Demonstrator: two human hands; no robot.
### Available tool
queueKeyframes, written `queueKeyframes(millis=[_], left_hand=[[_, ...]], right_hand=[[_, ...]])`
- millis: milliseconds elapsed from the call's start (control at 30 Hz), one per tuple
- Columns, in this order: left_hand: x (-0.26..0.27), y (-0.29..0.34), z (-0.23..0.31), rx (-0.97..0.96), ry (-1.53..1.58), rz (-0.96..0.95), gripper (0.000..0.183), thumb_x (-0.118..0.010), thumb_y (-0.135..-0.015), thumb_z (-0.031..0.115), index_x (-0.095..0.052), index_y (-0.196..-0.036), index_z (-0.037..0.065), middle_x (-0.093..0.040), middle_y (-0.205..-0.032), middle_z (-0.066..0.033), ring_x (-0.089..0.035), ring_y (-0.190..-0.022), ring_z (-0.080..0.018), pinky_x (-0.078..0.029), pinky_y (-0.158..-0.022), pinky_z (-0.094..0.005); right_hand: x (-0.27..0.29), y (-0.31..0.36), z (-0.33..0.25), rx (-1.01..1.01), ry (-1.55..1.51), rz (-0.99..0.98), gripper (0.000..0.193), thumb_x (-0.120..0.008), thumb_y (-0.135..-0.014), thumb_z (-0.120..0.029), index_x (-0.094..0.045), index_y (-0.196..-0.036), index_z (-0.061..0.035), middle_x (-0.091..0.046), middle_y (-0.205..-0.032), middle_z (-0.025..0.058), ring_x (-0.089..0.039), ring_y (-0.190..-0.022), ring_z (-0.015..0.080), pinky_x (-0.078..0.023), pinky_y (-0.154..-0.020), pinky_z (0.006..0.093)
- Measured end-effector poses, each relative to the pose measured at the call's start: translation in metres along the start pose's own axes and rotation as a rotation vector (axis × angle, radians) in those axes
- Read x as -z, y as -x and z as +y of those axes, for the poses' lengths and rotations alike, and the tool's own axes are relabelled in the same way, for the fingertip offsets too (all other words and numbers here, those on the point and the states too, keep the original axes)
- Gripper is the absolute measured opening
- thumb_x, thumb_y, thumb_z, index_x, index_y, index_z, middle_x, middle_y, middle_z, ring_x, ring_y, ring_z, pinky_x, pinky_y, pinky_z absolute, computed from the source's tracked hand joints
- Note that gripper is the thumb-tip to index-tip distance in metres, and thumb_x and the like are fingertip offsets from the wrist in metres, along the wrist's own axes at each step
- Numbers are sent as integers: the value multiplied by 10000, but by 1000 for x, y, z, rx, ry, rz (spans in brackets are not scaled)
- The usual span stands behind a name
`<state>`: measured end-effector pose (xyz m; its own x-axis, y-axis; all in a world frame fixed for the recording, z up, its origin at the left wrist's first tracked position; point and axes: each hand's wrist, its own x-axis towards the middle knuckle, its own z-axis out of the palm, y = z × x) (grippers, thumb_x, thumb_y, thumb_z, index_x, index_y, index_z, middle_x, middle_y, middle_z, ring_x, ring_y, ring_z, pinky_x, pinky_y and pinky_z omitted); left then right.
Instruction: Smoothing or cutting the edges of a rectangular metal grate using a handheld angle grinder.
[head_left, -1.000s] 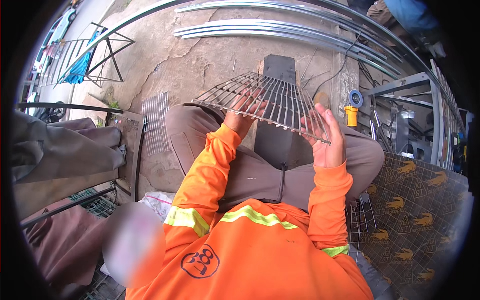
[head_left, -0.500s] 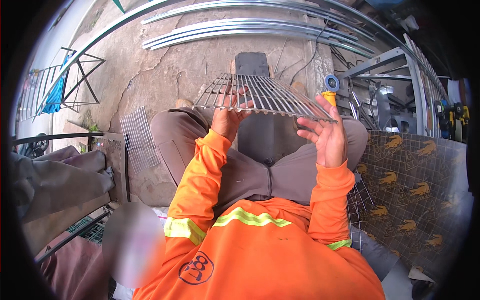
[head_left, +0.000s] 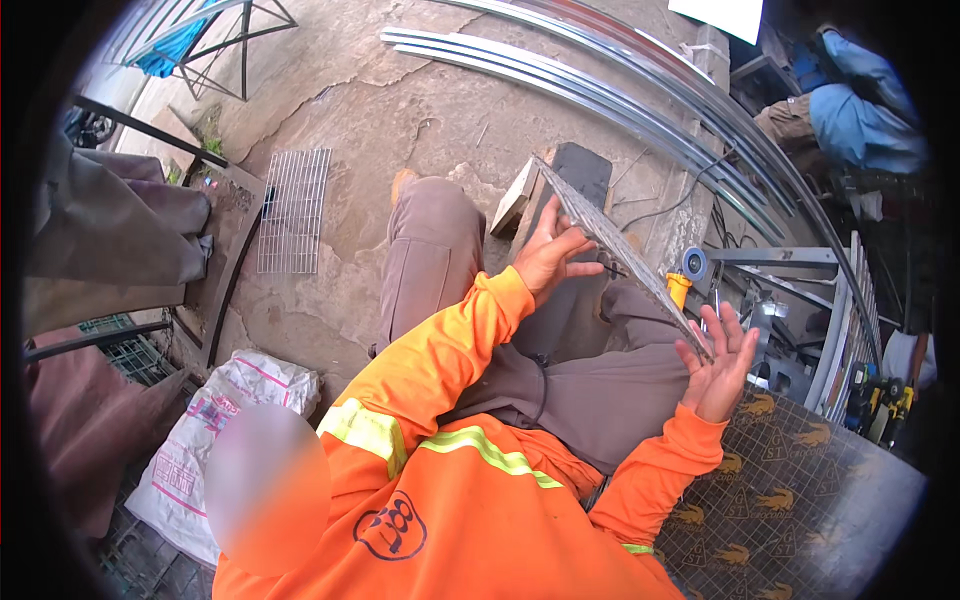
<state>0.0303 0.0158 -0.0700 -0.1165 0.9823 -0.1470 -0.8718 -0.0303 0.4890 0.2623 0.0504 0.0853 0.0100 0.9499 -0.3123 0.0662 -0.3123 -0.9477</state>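
Note:
A grey metal wire grate (head_left: pixel 632 262) is raised above my lap, tilted so that I see it nearly edge-on. My left hand (head_left: pixel 548 252) supports its far left part, some fingers against the bars and others stretched out. At the near right end, my right hand (head_left: pixel 722 362) holds the grate's corner, palm up with the fingers partly spread. Behind the grate stands a dark block (head_left: pixel 583 172) with a wooden piece (head_left: pixel 514 208) beside it. An angle grinder (head_left: pixel 680 287) with a yellow body and grey disc is close to my right hand.
A second wire grid (head_left: pixel 292 210) lies on the concrete at left. Long metal profiles (head_left: pixel 560 82) stretch across the far floor. A white sack (head_left: pixel 180 480) sits at near left, a patterned board (head_left: pixel 790 510) at near right. A person in blue (head_left: pixel 865 115) is at far right.
The grate has swung from facing me broadly to nearly edge-on, its right end lower and nearer. Both hands turned with it, and the view has shifted toward the right.

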Motion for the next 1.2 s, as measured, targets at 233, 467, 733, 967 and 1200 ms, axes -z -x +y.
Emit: queueKeyframes(millis=[233, 467, 733, 967, 1200], left_hand=[[-35, -1, 0, 125, -27, 137, 1003, -662, -962, 438, 86, -1603, 251, -307, -1546, -96, -399, -1327, -253, -477, -1016, -507], [-35, -6, -10, 111, -85, 62, 999, -650, -936, 539, -1, -1612, 194, -207, -1586, -159, -261, -1459, -306, -443, -1075, -543], [-38, -11, -7, 111, -59, 48, 975, -618, -945, 564, -20, -1610, 175, -198, -1584, -181, -232, -1475, -358, -414, -1110, -540], [-28, -10, -8, 92, -31, 53, 971, -635, -960, 503, -6, -1611, 153, -243, -1556, -156, -293, -1456, -317, -458, -1078, -518], [-32, 6, 12, 170, 271, 116, 1105, -419, -812, 879, -192, -1588, 126, -318, -1537, -145, -347, -1422, -330, -326, -1114, -555]], right_hand=[[-5, 24, -24, 345, 525, -567, 891, -755, -859, -484, -376, -1504, 0, -543, -1403, 185, -549, -1268, 297, -445, -1046, 405], [-60, 32, -11, 366, 791, -544, 614, -720, -915, -217, -493, -1409, 68, -606, -1323, 196, -603, -1200, 272, -470, -1005, 362], [-62, 24, -21, 426, 884, -492, 466, -640, -970, -194, -570, -1335, 87, -670, -1228, 218, -666, -1106, 266, -498, -945, 343], [-73, 27, -28, 474, 930, -527, 438, -635, -971, -188, -590, -1332, 56, -653, -1280, 228, -637, -1197, 300, -477, -997, 349], [-75, 25, -6, 611, 903, -518, 464, -714, -891, -180, -630, -1337, -84, -656, -1278, 183, -654, -1138, 345, -512, -950, 382]])
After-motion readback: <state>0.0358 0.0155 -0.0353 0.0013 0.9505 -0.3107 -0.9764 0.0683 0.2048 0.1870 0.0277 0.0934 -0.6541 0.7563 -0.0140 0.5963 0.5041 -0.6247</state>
